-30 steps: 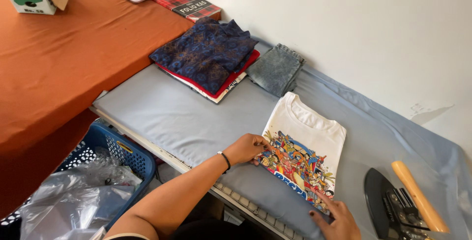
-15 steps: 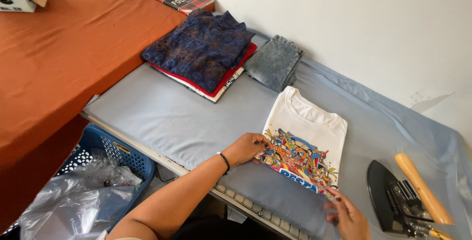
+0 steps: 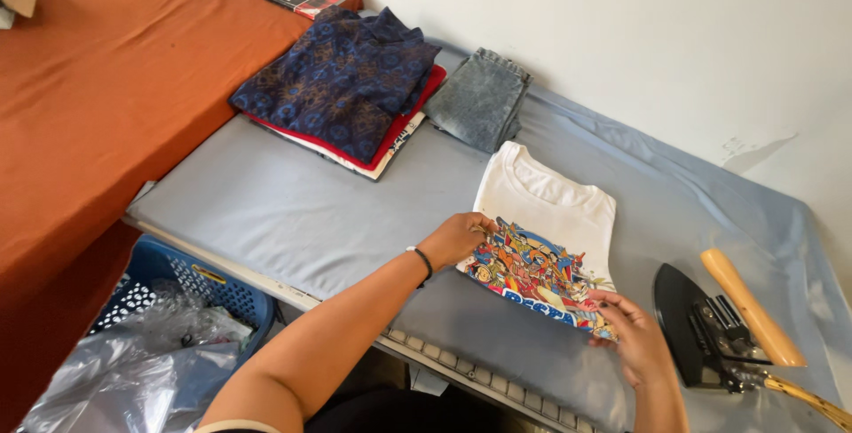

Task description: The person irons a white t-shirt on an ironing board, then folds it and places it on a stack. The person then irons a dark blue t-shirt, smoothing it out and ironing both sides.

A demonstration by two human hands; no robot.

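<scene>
Grey ironing pad [image 3: 293, 211]: both hands' grip, left hand [image 3: 457, 238] and right hand [image 3: 635, 340], clamped on folded white T-shirt [image 3: 550, 220]; iron [image 3: 710, 335] beside.

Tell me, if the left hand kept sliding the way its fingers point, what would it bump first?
Probably nothing soon. The left hand points right along the white printed T-shirt, so it would just slide over that shirt.

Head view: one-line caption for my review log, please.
Both hands, left hand and right hand, grip the near edge of a folded white printed T-shirt on a grey padded table.

Grey padded board [image 3: 266, 211] carries folded stack [image 3: 342, 87], jeans [image 3: 479, 100], T-shirt [image 3: 546, 238], iron [image 3: 710, 326].
</scene>
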